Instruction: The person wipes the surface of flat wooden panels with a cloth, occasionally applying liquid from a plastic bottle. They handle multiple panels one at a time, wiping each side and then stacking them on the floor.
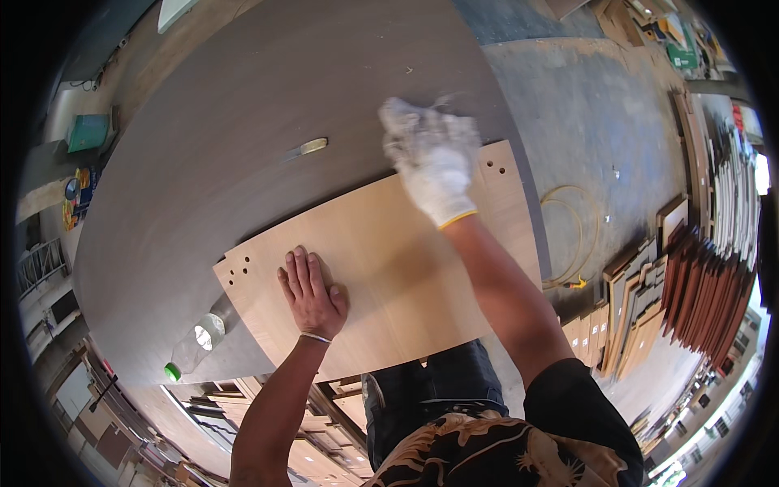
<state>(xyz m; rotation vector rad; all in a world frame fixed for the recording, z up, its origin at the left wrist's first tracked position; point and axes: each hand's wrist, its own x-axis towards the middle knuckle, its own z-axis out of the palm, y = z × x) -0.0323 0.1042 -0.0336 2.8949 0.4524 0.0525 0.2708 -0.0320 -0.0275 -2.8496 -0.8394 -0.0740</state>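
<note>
A light wood-grain board (406, 268) lies on the large grey tabletop (243, 138), with drilled holes near its left and right ends. My bare left hand (308, 288) rests flat on the board's left half, its fingers stretched out. Over the far edge of the board is my right hand (438, 166), in a white knitted glove with a yellow-trimmed cuff. It is closed around a bunched greyish-white rag (410, 126), blurred by motion, which hides the fingertips. A small flat tool (310, 147) with a dull metallic end lies on the tabletop beyond the board.
A clear plastic bottle (193, 347) with a green cap lies at the near left of the tabletop. To the right, a coiled yellowish hose (596, 235) is on the floor. Stacked brown panels (710, 292) stand farther right. A green bin (88, 132) is at far left.
</note>
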